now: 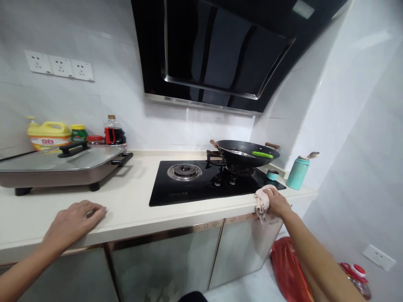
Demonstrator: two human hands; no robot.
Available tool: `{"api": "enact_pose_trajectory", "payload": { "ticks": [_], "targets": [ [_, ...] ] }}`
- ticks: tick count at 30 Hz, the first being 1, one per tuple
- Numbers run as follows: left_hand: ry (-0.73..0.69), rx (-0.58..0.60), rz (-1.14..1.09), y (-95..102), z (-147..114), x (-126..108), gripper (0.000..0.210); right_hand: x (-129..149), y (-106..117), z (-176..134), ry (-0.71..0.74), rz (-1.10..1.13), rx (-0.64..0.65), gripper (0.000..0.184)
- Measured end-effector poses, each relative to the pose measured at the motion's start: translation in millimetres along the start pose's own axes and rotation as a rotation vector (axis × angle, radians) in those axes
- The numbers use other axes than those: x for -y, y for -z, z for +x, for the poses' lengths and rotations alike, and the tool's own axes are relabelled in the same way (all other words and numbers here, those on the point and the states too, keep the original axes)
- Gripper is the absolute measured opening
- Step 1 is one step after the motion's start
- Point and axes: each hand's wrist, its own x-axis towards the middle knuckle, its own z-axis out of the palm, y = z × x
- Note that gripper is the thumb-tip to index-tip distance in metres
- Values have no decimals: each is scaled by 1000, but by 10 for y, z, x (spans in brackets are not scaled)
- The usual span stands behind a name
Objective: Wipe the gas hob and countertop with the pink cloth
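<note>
My right hand point(277, 202) is closed round a pale pink cloth point(262, 203) at the front edge of the counter, by the right corner of the black glass stove point(160, 191). Part of the cloth hangs down over the edge. On the left, my left hand point(75, 219) rests on the white countertop point(129, 201) with its fingers loosely bent and the thumb apart, holding nothing. A black wok point(233, 158) with wooden handles sits over the right burner, and a bright green handle point(262, 154) lies across it.
An electric pan point(47, 178) with a glass lid stands on the left, bottles behind it. A turquoise flask point(297, 173) and its small cup point(272, 174) are at the right. The range hood point(214, 50) slants overhead. A red bag point(289, 268) lies on the floor.
</note>
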Motion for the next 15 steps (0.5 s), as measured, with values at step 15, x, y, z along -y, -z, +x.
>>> {"api": "enact_pose_trajectory", "payload": {
  "ticks": [15],
  "targets": [
    [-89, -13, 13, -95, -26, 104, 50, 2135, 149, -535, 422, 508, -138, 50]
  ]
}}
